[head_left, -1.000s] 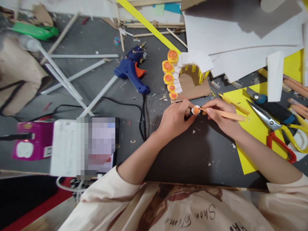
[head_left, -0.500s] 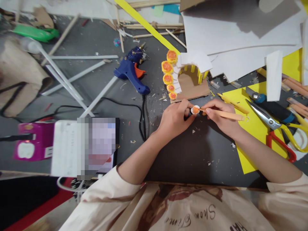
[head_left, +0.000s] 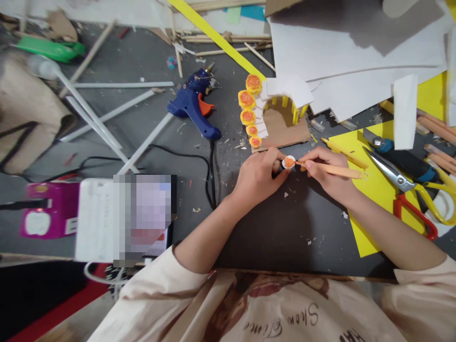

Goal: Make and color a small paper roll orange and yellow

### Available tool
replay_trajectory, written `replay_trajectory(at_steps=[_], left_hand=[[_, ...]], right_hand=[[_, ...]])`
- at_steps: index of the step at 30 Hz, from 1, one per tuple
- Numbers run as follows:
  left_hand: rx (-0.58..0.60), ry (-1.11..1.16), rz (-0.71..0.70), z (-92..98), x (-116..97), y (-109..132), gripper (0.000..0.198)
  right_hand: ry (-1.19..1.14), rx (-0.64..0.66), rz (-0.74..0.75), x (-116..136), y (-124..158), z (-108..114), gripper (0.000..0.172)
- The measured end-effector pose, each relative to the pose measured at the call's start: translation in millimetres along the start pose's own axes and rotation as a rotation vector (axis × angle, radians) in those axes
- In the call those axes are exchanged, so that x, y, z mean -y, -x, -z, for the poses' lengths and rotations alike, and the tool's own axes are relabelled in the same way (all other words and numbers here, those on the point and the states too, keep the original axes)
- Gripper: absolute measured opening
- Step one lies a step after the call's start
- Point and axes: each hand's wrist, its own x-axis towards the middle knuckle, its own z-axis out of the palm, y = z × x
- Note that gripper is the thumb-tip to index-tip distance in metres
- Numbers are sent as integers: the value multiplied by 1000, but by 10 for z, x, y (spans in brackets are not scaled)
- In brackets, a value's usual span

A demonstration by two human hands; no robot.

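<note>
Sitting pinched in the left hand's point(head_left: 261, 172) closed grip, a small white disc point(head_left: 289, 162) with an orange middle is showing just below a cardboard model point(head_left: 287, 133). The right hand point(head_left: 325, 171) is holding a pale orange pen point(head_left: 338, 170) in curled fingers, its tip meeting the disc's edge. Scissors point(head_left: 401, 183) are lying partly on a yellow sheet point(head_left: 365, 228); a blue glue gun point(head_left: 194, 104) is resting leftward on the bench point(head_left: 263, 242).

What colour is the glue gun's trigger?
Orange, on the blue glue gun; the head view shows the trigger best.

A dark table point(head_left: 263, 237) bears a glue gun point(head_left: 192, 105), apparently brown paper point(head_left: 35, 95).
</note>
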Motion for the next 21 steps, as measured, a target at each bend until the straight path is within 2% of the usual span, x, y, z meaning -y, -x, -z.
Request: replay_trajectory(at_steps=[3,10,21], left_hand=[[11,0,16,1,-1,0,13],[47,1,-3,14,-4,-11,13],[17,15,-38,13,-10,-13,12]], right_hand=[[-14,-1,-8,9,-4,5,23],[-114,-94,-89,-15,-32,-3,15],[-127,6,13,-42,-9,0,21]])
